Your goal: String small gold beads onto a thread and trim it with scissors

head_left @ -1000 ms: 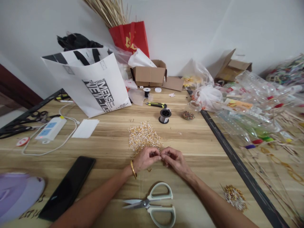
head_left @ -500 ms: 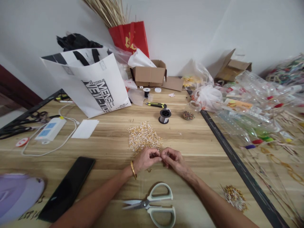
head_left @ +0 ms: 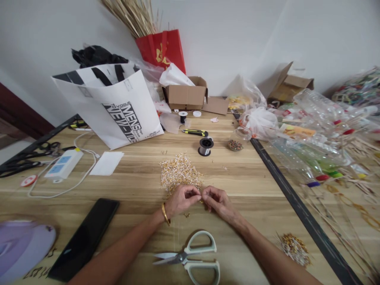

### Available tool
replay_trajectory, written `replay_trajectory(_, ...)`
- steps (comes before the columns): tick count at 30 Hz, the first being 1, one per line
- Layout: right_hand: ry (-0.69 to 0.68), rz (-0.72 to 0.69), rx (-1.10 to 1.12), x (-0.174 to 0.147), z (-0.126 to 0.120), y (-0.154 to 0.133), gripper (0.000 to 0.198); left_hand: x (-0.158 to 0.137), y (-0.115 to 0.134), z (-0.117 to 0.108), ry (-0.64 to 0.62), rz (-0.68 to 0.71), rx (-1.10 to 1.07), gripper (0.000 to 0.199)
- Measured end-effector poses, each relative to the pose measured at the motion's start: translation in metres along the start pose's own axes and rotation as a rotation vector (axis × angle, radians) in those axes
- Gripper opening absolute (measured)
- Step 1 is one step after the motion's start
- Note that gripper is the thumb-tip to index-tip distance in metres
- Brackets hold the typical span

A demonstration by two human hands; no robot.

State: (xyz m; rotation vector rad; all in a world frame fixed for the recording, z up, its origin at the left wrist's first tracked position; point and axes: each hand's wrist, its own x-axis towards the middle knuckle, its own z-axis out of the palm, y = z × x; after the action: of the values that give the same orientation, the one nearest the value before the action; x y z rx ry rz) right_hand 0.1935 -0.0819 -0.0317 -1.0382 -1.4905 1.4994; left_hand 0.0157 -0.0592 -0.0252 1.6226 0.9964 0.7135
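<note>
My left hand [head_left: 183, 199] and my right hand [head_left: 218, 201] meet fingertip to fingertip over the table, both closed in a pinch. What they pinch is too small to make out. Just beyond my left hand spreads a heap of small gold and clear beads [head_left: 179, 171]. Thin pale threads [head_left: 177, 233] run down from below my left hand towards the scissors. Those white-handled scissors [head_left: 190, 257] lie on the table between my forearms, blades pointing left. A tiny gold piece [head_left: 186, 215] rests below my left hand.
Beyond the beads stand a spool of silver wire [head_left: 205, 147] and a jar of small beads [head_left: 236, 144]. A finished-looking gold and clear bundle [head_left: 293, 249] lies by my right forearm. To the left are a black phone [head_left: 84, 239] and a power strip [head_left: 63, 164]. Plastic bottles [head_left: 320, 118] crowd the right.
The hands stay pinched together in almost the same place, with only slight finger movement. The whole view has shifted a little.
</note>
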Motion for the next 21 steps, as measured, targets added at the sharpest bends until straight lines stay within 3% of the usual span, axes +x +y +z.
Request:
replay_trajectory(8, -0.020, -0.003, -0.071, -0.0007, 0.0025, -0.0050, 0.034, -0.0004, 0.0074, -0.0023, 0.034, -0.016, -0.153, 0.017)
replay_trajectory(21, -0.022, -0.016, -0.144, -0.0003, 0.0013, 0.0039, 0.029, -0.0002, 0.0068, -0.0034, 0.050, 0.033, -0.030, 0.015)
